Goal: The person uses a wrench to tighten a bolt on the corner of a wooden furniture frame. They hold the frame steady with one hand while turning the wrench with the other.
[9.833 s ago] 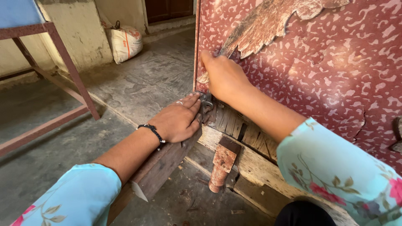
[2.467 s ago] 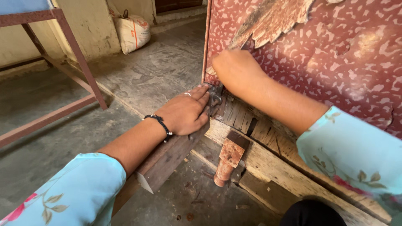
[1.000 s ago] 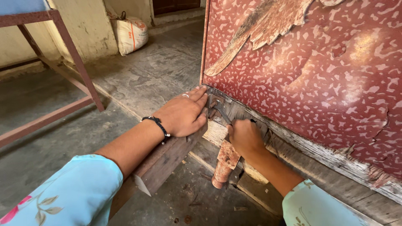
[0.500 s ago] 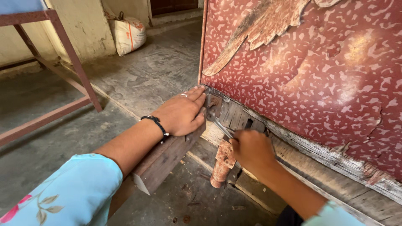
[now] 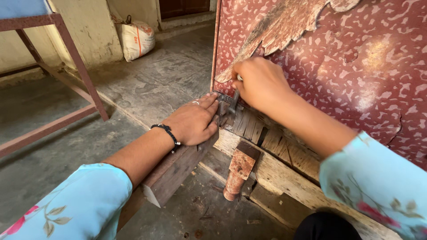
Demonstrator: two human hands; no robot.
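My left hand [image 5: 193, 120] lies flat, fingers together, pressing on the top of a dark wooden block [image 5: 171, 175] that butts against the lower corner of a red patterned panel [image 5: 356, 53]. My right hand [image 5: 258, 82] is closed around a thin metal tool [image 5: 233, 103], its tip pointing down at the panel's bottom edge where grey wooden slats [image 5: 249, 126] show. The tool's tip is just beside my left fingertips. A rusty hammer [image 5: 238, 169] lies on the plank below, untouched.
A pale wooden plank [image 5: 284, 178] runs under the panel. Torn wood veneer [image 5: 284, 26] peels from the panel's top. A red metal frame [image 5: 66, 58] stands at the left on the concrete floor, and a white sack [image 5: 138, 40] leans against the far wall.
My right hand has risen from beside the hammer to the panel's lower corner, carrying the thin metal tool. My left hand has stayed on the block.
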